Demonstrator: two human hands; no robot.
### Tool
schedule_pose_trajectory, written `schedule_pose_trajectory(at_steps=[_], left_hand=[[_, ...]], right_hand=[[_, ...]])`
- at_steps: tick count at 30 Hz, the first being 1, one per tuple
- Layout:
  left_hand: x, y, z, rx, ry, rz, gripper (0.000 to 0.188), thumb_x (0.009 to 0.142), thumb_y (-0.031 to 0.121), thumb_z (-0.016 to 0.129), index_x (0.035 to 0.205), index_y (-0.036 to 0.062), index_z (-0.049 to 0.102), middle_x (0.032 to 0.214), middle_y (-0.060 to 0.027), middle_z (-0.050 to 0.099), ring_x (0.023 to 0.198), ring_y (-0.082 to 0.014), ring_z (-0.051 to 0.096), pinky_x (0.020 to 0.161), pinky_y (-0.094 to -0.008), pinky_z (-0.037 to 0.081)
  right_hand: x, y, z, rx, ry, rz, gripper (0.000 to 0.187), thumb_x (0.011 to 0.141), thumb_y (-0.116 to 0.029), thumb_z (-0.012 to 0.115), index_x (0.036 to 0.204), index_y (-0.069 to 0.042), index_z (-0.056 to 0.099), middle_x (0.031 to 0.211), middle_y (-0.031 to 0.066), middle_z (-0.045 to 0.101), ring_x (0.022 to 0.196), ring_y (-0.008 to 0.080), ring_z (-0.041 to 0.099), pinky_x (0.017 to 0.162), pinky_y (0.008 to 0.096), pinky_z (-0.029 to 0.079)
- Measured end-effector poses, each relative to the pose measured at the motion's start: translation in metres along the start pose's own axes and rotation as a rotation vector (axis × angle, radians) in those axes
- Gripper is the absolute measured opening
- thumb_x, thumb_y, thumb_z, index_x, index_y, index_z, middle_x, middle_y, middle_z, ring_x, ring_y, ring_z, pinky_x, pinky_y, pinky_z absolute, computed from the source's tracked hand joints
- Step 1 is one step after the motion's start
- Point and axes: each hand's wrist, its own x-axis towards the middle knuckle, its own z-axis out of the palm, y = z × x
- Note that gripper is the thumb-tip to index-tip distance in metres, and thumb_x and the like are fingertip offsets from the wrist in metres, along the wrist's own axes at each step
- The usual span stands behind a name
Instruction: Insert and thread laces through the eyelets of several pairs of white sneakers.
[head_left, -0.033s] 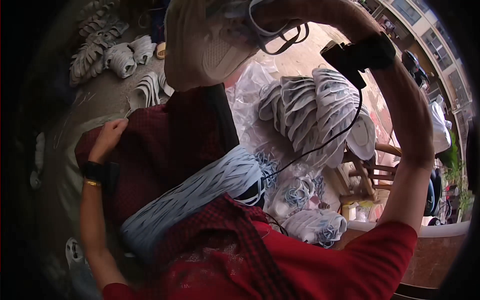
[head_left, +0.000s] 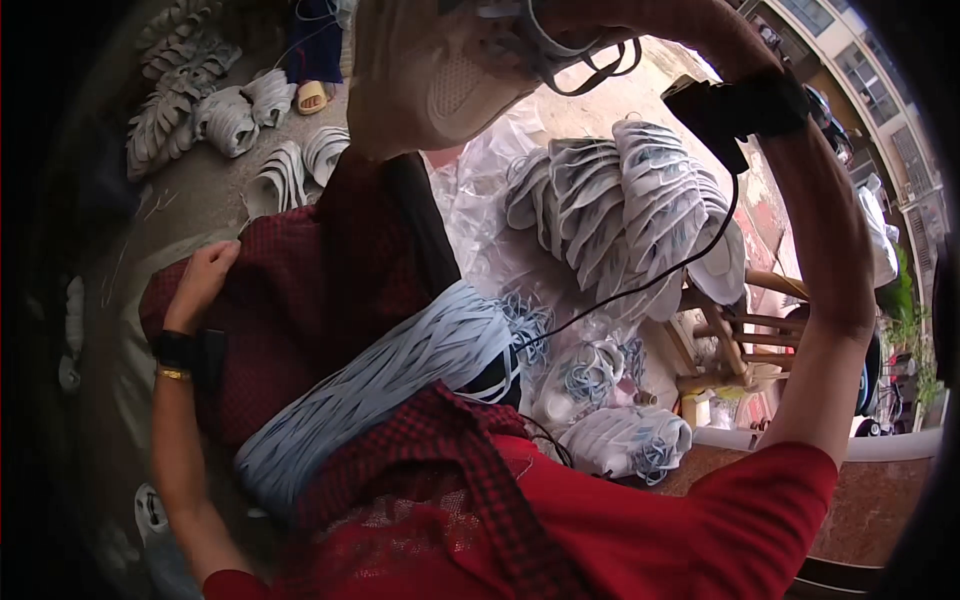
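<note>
I'm in a makeshift shoe workshop. Stacked pale shoe uppers [head_left: 640, 210] and bundled light-blue laces [head_left: 390, 365] surround me.

Red short-sleeved shirt [head_left: 620, 520]; red-and-black checked garment [head_left: 265, 275], perhaps an apron; black wristbands [head_left: 175, 349]; gold bracelet [head_left: 174, 374]; black cable [head_left: 650, 286].

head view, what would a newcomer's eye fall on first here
Likely the big pale shoe at top centre, close to the camera and cut off by the upper edge. Then the thick bundle of blue laces slanting across the lower middle, and the stacked whitish uppers right of centre.
</note>
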Motion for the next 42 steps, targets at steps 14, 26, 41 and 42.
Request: schedule_pose_trajectory(at_steps=[14,26,41,42], left_hand=[[-0.004,0.008,0.010,0.040,-0.107,-0.097,0.033,0.103,0.032,0.047,0.079,0.0090,0.051,0.071,0.0092,0.038,0.063,-0.0035,0.032,0.054,-0.0241,0.028],[-0.011,0.008,0.020,0.009,-0.057,-0.120,0.035,0.104,0.032,0.043,0.100,0.0036,0.064,0.078,0.0078,0.047,0.068,-0.0046,0.038,0.058,-0.0241,0.032],[-0.042,0.030,0.022,-0.053,0.099,-0.152,0.040,0.102,0.032,0.053,0.125,0.0013,0.063,0.088,0.0035,0.055,0.077,-0.0061,0.047,0.060,-0.0220,0.038],[-0.053,0.049,0.027,-0.081,0.180,-0.137,0.041,0.101,0.031,0.055,0.128,0.0009,0.062,0.092,0.0005,0.060,0.081,-0.0080,0.053,0.062,-0.0213,0.042]], right_hand=[[-0.318,0.112,0.169,0.226,-0.239,0.925,0.054,0.055,-0.034,0.087,0.098,-0.004,0.074,0.085,0.0096,0.072,0.076,0.0186,0.068,0.070,0.0317,0.053],[-0.356,0.121,0.243,0.212,-0.190,1.089,0.064,0.054,-0.036,0.088,0.104,0.001,0.070,0.098,0.0185,0.071,0.094,0.0294,0.068,0.083,0.0367,0.052],[-0.365,0.128,0.340,-0.125,0.315,1.146,0.047,0.063,-0.026,0.078,0.105,-0.009,0.065,0.100,0.0190,0.070,0.096,0.0385,0.066,0.082,0.0470,0.052],[-0.382,0.130,0.340,-0.053,0.391,1.115,0.048,0.062,-0.030,0.080,0.101,-0.008,0.066,0.098,0.0192,0.070,0.095,0.0390,0.066,0.081,0.0482,0.052]])
